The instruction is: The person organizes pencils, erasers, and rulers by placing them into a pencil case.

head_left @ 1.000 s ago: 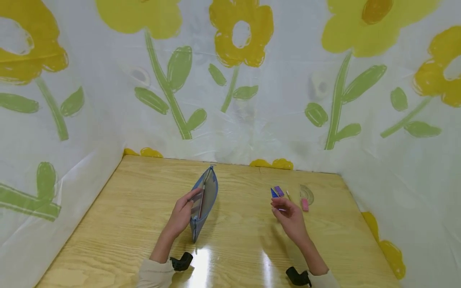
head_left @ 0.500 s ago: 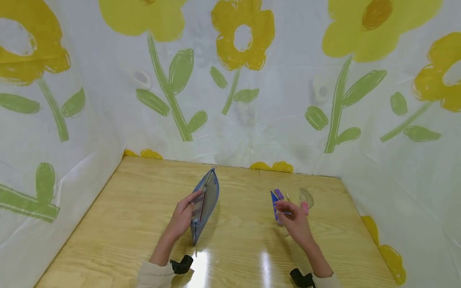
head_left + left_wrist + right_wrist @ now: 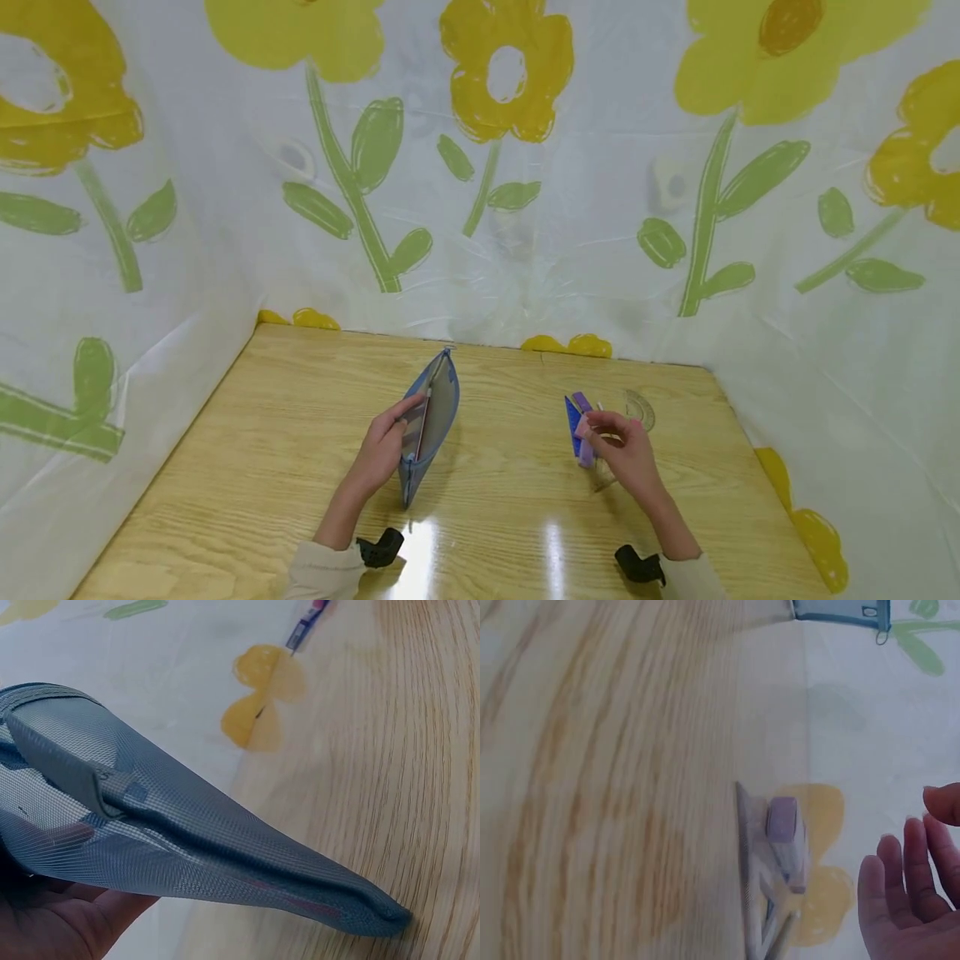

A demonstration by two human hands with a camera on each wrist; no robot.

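In the head view my left hand (image 3: 384,446) grips the near side of a blue-grey mesh pencil case (image 3: 442,417), its zip open and its mouth turned up. A slim reddish pencil-like stick (image 3: 423,425) shows inside. My right hand (image 3: 630,450) hovers over a small group of stationery, fingers loosely bent; the right wrist view shows nothing between thumb and fingers (image 3: 915,877). By the fingertips lie a blue set square (image 3: 572,421), a pink eraser (image 3: 582,427), a purple eraser (image 3: 582,402) and another purple block (image 3: 587,455). The hand partly hides the group.
A clear protractor (image 3: 640,407) lies beyond the right hand. The wooden table (image 3: 300,417) meets a white flower-printed cloth (image 3: 525,283) at the back and sides. Each wrist carries a black camera mount (image 3: 382,547).
My right hand has shifted right and slightly nearer, uncovering the blue set square, the pink eraser and the lower purple block. My left hand and the pencil case have barely moved.
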